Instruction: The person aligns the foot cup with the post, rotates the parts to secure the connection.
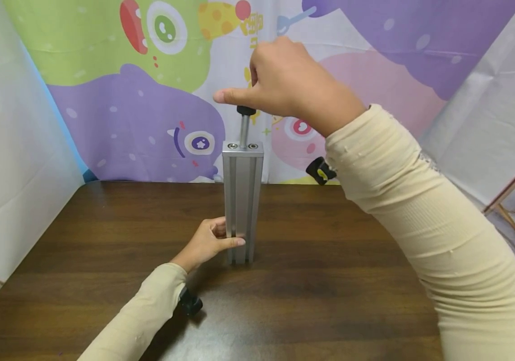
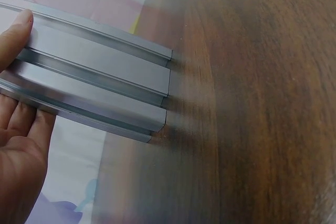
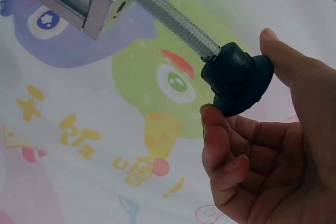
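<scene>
A silver aluminium profile (image 1: 243, 205) with long grooves stands upright, its lower end at the wooden tabletop. My left hand (image 1: 205, 243) grips it low down, thumb on the near face and fingers around the left side, as the left wrist view also shows. A metal plate (image 1: 243, 153) with two bolt heads caps the top. From it rises the threaded stem (image 3: 178, 22) of a levelling foot, which ends in a black flared base (image 3: 239, 80). My right hand (image 3: 273, 145) pinches that base between thumb and index fingertip; the other fingers curl loosely below.
The brown wooden table (image 1: 329, 281) spreads around the profile. A printed cartoon cloth (image 1: 149, 125) hangs behind it, and pale cloth walls (image 1: 9, 125) flank both sides. Black wrist mounts (image 1: 190, 302) sit at both sleeves.
</scene>
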{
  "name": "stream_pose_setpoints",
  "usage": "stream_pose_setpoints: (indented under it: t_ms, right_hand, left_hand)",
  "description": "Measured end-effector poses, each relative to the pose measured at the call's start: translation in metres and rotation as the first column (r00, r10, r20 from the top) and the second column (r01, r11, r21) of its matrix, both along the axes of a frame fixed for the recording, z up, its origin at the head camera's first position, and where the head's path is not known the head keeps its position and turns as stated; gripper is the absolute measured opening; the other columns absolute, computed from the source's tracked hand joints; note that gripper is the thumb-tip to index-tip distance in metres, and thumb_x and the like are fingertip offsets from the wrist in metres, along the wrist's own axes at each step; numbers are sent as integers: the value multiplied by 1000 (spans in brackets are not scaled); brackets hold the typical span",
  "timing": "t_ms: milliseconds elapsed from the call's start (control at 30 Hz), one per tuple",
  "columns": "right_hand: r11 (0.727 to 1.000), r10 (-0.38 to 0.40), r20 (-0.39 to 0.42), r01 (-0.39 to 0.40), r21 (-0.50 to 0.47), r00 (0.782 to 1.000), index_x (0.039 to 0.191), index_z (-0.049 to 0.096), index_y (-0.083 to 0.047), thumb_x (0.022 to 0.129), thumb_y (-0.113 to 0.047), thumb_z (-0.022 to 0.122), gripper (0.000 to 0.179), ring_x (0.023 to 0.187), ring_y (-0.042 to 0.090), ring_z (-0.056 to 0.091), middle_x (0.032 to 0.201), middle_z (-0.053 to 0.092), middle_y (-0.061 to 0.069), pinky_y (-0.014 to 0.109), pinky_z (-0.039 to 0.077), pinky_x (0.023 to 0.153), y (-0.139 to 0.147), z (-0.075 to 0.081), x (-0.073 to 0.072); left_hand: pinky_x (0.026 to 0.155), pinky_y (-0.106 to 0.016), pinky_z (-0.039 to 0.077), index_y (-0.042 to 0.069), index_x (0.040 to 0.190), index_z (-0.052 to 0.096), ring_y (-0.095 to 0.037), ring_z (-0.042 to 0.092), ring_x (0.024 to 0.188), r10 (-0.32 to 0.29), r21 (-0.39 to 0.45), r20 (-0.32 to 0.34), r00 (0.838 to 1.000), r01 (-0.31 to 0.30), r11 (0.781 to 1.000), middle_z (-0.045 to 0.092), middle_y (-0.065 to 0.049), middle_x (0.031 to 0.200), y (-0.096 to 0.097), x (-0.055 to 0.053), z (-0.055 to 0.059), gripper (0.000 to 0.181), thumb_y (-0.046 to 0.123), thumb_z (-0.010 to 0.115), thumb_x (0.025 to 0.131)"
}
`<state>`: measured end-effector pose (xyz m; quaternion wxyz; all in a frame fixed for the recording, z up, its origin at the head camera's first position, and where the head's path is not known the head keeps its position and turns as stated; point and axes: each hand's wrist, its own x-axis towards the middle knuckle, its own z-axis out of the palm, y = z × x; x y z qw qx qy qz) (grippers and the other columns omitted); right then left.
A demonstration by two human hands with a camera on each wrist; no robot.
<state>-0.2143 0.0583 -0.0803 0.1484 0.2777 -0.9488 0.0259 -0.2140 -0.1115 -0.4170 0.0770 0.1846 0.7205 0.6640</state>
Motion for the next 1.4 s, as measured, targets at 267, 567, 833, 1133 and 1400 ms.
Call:
stream_pose_setpoints:
  t_ms: [267,567,833,1133,1400]
  right_hand:
    - [1000,-1,-16,1,-20,1000,56,47,-9,86,-68,51,66,57,18,44,48,37,-4,30,38,58,-1,-4,2]
    - [995,98,192,-102,13,977,126,58,-10,96,-61,37,63,98,21,60,108,66,6,37,47,87,8,4,4]
    - [911,376,363,-412,24,852,142,47,-20,94,3,48,53,126,17,52,142,48,-3,28,49,78,21,17,-1]
    - [923,353,306,-383,42,884,132,59,-13,95,-3,53,38,112,22,60,130,61,2,32,46,89,17,16,0]
    - [995,102,86,-102,-9,991,73,70,-11,86,-63,58,55,64,15,49,62,59,-1,27,40,59,5,3,1]
  left_hand:
    - [85,-28,54,-6,117,61,-17,70,94,-9,14,8,1000,9,1000,70,-19,103,-1,0,0,45,5,79,78]
    - [84,-29,54,-3,118,62,-18,70,95,6,3,-10,1000,-6,1000,71,-16,102,-3,1,-2,46,8,80,77]
    - [85,-29,54,-3,119,62,-18,69,95,-4,4,-5,1000,4,1000,71,-16,102,-3,2,-2,47,9,80,78]
    - [85,-29,54,-5,120,60,-18,69,95,-11,21,-12,1000,12,1000,71,-18,103,-1,3,-3,47,5,78,78]
    - [84,-28,54,-4,120,61,-18,70,95,-7,14,-20,1000,7,1000,71,-17,102,-2,3,-2,47,7,79,78]
